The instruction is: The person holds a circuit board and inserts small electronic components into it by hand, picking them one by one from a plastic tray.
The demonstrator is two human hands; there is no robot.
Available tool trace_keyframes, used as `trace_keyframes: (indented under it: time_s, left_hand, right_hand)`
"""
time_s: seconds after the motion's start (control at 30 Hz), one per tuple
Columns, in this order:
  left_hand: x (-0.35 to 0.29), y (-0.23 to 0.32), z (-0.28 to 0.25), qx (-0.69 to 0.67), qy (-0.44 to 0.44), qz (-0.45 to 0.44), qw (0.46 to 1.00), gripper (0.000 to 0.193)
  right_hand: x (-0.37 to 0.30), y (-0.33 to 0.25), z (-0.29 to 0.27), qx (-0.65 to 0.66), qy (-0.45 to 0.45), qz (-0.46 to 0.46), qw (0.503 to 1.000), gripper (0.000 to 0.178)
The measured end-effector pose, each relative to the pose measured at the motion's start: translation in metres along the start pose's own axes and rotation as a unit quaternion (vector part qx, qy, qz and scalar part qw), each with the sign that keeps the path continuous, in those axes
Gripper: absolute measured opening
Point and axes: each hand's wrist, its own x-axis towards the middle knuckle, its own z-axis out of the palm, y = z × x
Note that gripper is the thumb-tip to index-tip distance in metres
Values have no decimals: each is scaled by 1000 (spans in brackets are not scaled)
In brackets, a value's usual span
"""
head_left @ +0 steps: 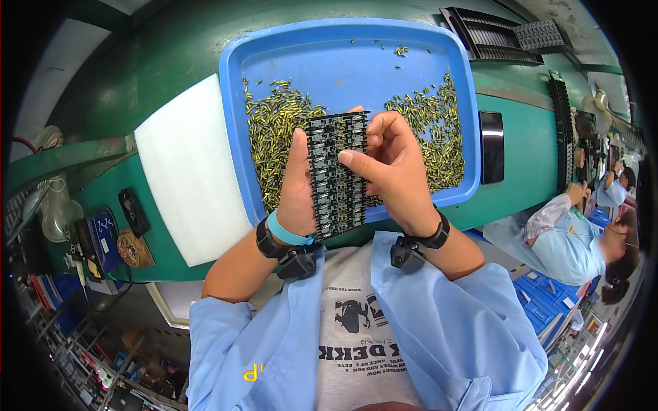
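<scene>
A dark circuit board panel (332, 185), lined with rows of small silvery and yellowish parts, is held upright over the near edge of a blue plastic tray (232, 130). My left hand (296, 192) grips the panel along its left side, the thumb pointing up and the other fingers mostly hidden behind. From the right, my right hand (397, 168) has its thumb pressed on the panel's face, with bent fingers at the right edge. Whether a small part lies under that thumb cannot be seen. Loose yellow-and-black cylindrical components (277, 123) lie heaped on both sides of the tray.
Left of the tray lies a white foam sheet (192, 171). A black phone-like slab (491, 147) rests on the green table (524, 164) to the right. Black slotted racks (493, 38) stand at the far right. Another person (565, 240) sits on the right.
</scene>
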Motion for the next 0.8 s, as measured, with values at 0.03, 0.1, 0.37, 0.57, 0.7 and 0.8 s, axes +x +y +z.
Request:
trace_keyframes:
  time_s: [0.03, 0.1, 0.37, 0.57, 0.7, 0.8]
  left_hand:
    - [0, 1, 0, 3, -1, -2, 1000, 81]
    - [1, 5, -2, -30, 5, -20, 999, 81]
    - [3, 5, -11, -196, -109, -30, 974, 81]
    - [4, 5, -11, -183, -97, -30, 978, 81]
    - [7, 2, -15, -174, -108, -32, 978, 81]
    - [5, 6, -15, -162, -92, -28, 982, 80]
  right_hand:
    - [-1, -3, 0, 3, 2, -2, 1000, 43]
    - [-2, -13, -1, 7, 0, 31, 999, 39]
    - [-6, 1, -60, -382, -78, -222, 894, 28]
    - [-14, 18, -66, -539, -182, -267, 778, 23]
    - [-12, 13, -68, -491, -140, -271, 816, 17]
    - [-7, 5, -66, -349, -48, -247, 903, 17]
